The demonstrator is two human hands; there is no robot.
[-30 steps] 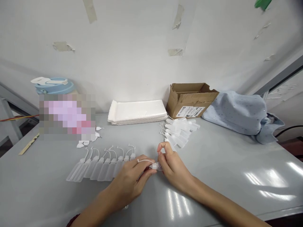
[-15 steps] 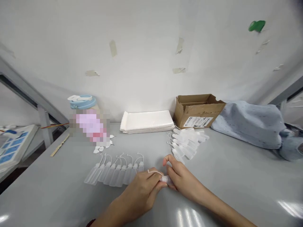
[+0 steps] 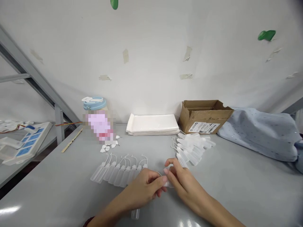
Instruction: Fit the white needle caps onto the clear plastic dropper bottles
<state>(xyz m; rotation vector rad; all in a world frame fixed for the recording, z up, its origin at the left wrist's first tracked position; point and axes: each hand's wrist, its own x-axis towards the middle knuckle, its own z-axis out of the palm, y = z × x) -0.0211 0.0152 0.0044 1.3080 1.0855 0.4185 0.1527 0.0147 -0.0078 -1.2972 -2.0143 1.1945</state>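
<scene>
Near the middle front of the grey table, my left hand (image 3: 151, 186) pinches the capped end of a small translucent bottle (image 3: 168, 184) with a thin white tube. My right hand (image 3: 181, 178) is closed round the bottle's other end, its index finger curled above. Partly behind my left hand lies a row of similar bottles (image 3: 120, 175), their tubes pointing to the back. A heap of more bottles (image 3: 191, 148) lies beyond my right hand. Below my left forearm the end of another clear bottle (image 3: 135, 214) shows.
White padded envelopes (image 3: 153, 123) are stacked by the wall, beside an open cardboard box (image 3: 205, 118). Light blue fabric (image 3: 258, 135) lies right. At the left are a blue-lidded jar (image 3: 94, 103), small white pieces (image 3: 107, 148), a wooden stick (image 3: 72, 141) and a white-blue tray (image 3: 30, 142).
The camera view has shifted, so the scene sits farther right and slightly lower. My left thumb has moved over the bottle's cap, and the bottle end below my left forearm has come into view.
</scene>
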